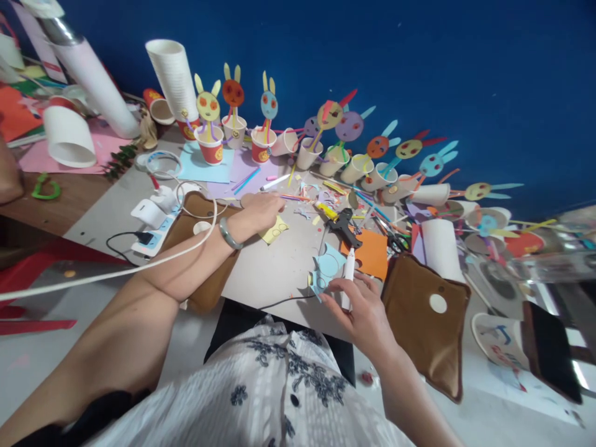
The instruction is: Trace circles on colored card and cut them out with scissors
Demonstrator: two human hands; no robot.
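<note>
My left hand [264, 211] rests low over the table, its fingers bent together. Beside and partly beneath it is a yellow paper piece [275, 230] with circles drawn on it. Thin coloured sticks lie just past its fingertips; what the fingers pinch, if anything, is hidden. In my right hand [365, 313] a white marker pen [349, 267] sits between the fingers, pointing away from me, the thumb spread apart. Light blue paper cut-outs [328, 264] with drawn circles lie left of this hand. Orange paper [372, 251] is just beyond it.
Paper cups with rabbit faces [269, 105] line the blue wall. A black glue gun [345, 226], scissors [398, 241] and paper scraps occupy the middle. A brown pouch [426, 316] lies at right. A white cable [195, 248] crosses over my left forearm near a power strip [156, 239].
</note>
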